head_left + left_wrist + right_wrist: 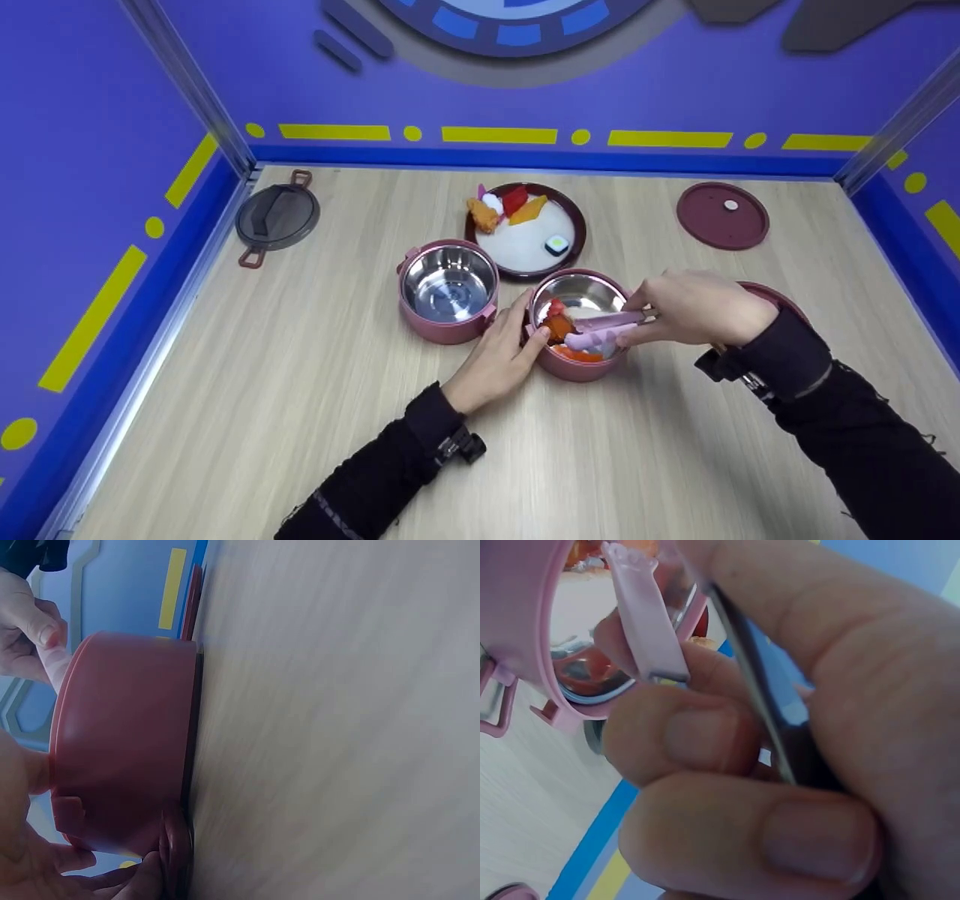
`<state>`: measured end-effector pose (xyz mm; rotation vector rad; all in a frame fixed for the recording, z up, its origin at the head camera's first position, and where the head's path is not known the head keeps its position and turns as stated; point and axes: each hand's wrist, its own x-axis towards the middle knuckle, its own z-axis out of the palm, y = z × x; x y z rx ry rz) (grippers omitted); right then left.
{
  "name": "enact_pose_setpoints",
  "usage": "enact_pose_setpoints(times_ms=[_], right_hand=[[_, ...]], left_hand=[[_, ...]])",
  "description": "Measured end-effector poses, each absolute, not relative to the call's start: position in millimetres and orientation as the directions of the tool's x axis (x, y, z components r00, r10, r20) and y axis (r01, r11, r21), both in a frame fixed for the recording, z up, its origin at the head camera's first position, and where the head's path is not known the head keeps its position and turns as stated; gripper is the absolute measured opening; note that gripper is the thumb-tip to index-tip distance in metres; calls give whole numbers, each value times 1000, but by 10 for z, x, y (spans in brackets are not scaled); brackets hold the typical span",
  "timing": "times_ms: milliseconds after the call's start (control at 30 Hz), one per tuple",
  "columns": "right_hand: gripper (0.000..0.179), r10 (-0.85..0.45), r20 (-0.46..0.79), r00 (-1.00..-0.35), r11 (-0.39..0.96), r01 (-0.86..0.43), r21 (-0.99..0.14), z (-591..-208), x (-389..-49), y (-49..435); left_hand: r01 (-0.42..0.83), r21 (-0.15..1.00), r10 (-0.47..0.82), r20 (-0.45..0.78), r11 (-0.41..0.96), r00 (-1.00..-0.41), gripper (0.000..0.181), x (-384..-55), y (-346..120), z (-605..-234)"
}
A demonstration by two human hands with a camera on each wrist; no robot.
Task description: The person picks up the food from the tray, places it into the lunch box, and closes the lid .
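Observation:
A round pink pot (576, 370) with a steel lining stands on the table, holding a brown-orange toy food piece (557, 329), an orange-red slice (582, 355) and a small red piece. My left hand (496, 365) steadies this pot from its left side, thumb over the rim, fingers along the wall by the handle (177, 847). From the right, my right hand (694, 306) grips a pair of tongs (609, 322) with pale purple tips. Those tips dip inside the pot, right at the brown-orange piece. In the right wrist view, curled fingers (810, 840) wrap the metal arms.
A second pink steel-lined pot (448, 332) stands to the left. Behind both, a dark-rimmed plate (517, 244) carries several toy foods. One dark red lid (723, 217) lies back right, a grey lid with handles (289, 225) back left. A dark red rim (772, 295) shows behind my right wrist.

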<state>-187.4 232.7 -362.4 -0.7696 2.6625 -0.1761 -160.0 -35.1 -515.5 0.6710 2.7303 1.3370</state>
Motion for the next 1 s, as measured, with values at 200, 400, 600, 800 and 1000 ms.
enact_pose_setpoints(times_ms=[200, 400, 600, 800, 1000], right_hand=[[42, -547, -306, -779, 833, -473, -286, -3569, -1901, 2344], [50, -524, -316, -791, 837, -409, -364, -3534, -1927, 2362], [61, -506, -256, -823, 849, -424, -315, -3487, -1983, 2352], [70, -469, -162, -869, 880, -442, -175, -3427, -2092, 2323], [63, -454, -63, -889, 881, -437, -183, -3464, -2264, 2247]], left_hand=[[381, 762, 387, 185, 524, -903, 72, -1619, -344, -5221], [377, 767, 386, 184, 519, -904, 72, -1598, -358, -5180], [348, 770, 386, 144, 535, -911, 72, -1581, -349, -5122], [338, 765, 387, 126, 549, -913, 71, -1569, -345, -5101], [308, 772, 381, 92, 556, -920, 69, -1564, -340, -5041]])
